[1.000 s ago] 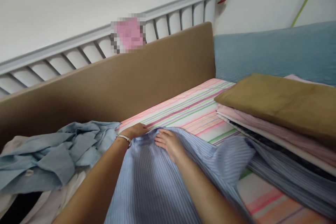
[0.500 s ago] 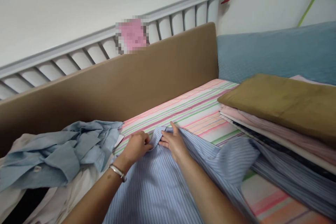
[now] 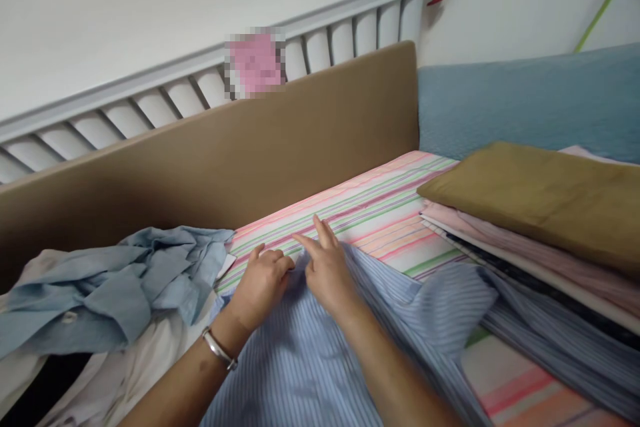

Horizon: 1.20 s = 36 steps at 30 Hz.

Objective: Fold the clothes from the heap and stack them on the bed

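Note:
A blue-and-white striped shirt (image 3: 285, 360) lies spread in front of me, one sleeve (image 3: 550, 340) reaching off to the right. At its far edge my left hand (image 3: 265, 280), with a silver bangle on the wrist, is closed on the fabric, fingers curled. Just to the right, my right hand (image 3: 327, 270) is at the same edge of the shirt. Its thumb and some fingers stretch out apart, pointing away from me. The bit of cloth between the two hands is mostly hidden by them.
Crumpled clothes, a light blue shirt (image 3: 110, 293) on top, lie at left. On the right stands a folded stack topped by an olive garment (image 3: 540, 200). Beneath is a striped sheet (image 3: 390, 207). A brown board (image 3: 300, 140) and a radiator (image 3: 165, 100) run behind.
My right hand has lifted slightly, its thumb and fingers now stretched out past the shirt's edge. My left hand has stayed near the same spot, rolled a little, its knuckles turned more upward.

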Available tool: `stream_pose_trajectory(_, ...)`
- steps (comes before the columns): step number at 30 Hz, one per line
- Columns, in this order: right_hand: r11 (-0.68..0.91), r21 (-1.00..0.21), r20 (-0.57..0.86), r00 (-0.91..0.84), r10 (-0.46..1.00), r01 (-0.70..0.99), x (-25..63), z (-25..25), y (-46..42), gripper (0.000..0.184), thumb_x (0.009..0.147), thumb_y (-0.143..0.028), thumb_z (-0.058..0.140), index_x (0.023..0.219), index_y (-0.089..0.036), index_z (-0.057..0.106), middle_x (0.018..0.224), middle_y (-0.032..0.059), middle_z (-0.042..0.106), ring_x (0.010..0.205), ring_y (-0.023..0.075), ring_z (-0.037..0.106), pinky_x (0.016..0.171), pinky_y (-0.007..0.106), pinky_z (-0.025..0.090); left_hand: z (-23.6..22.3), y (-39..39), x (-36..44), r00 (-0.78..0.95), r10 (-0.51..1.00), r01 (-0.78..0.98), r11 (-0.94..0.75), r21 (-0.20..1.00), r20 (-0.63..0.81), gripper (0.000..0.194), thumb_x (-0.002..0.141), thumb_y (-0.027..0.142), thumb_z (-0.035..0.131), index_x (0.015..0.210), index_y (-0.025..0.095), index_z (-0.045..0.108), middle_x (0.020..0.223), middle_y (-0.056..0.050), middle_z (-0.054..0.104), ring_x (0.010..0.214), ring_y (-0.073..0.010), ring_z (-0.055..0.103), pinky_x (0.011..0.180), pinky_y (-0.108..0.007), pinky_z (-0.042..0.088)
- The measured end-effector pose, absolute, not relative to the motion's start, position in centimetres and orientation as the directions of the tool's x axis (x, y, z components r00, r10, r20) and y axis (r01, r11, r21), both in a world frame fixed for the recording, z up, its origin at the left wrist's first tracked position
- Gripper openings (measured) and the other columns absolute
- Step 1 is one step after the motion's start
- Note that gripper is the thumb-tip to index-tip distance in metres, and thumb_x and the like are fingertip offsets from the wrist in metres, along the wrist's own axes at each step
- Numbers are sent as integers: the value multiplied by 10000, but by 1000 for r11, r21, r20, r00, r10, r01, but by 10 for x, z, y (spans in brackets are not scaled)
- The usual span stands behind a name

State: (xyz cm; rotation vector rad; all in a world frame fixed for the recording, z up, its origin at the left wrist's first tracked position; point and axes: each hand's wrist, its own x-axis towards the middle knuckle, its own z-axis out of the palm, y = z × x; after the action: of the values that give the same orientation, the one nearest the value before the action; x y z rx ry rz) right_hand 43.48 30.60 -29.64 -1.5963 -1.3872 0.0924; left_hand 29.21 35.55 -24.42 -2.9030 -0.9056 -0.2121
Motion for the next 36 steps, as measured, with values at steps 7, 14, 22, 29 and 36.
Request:
stream_pose_trajectory(7,-26,-639,316,293,903,769,439,-300,307,219,701,-56,537,822,-186,663,1429,119,394,1365,320,239,1066,508,228,-241,357,276,806,592,592,-806,10,13,145,807,228,567,934,235,636,866,1,671,868,-175,595,984,-443,296)
stream_pose_trajectory(14,-45,-675,348,371,861,737,442,-298,309,176,748,-87,551,838,-192,660,1343,130,484,1283,288,389,1013,441,325,-236,387,246,739,655,657,-752,-43,-155,165,773,271,600,909,263,691,1044,-28,656,1027,-219,541,951,-396,338)
stream_pose_trajectory(22,47,-706,440,386,811,706,443,-305,313,164,744,-62,526,798,-198,602,913,43,658,912,186,591,824,307,428,-227,399,239,679,715,700,-699,-144,-167,200,781,348,568,893,206,652,1106,-88,631,1062,-272,532,909,-437,369)
stream_pose_trajectory(29,18,-759,431,482,763,651,441,-307,313,206,791,-114,512,970,-189,580,966,58,662,922,191,603,820,305,440,-242,425,242,538,842,824,-516,232,-37,62,669,164,574,715,202,589,686,14,610,692,-149,555,644,-242,384)
stream_pose_trajectory(36,50,-752,449,455,769,657,442,-308,314,311,804,-104,470,1085,-163,591,1068,81,651,1030,199,579,914,323,427,-278,444,244,449,892,822,-394,411,-44,310,677,208,561,978,154,613,735,-6,618,711,-148,576,644,-239,418)
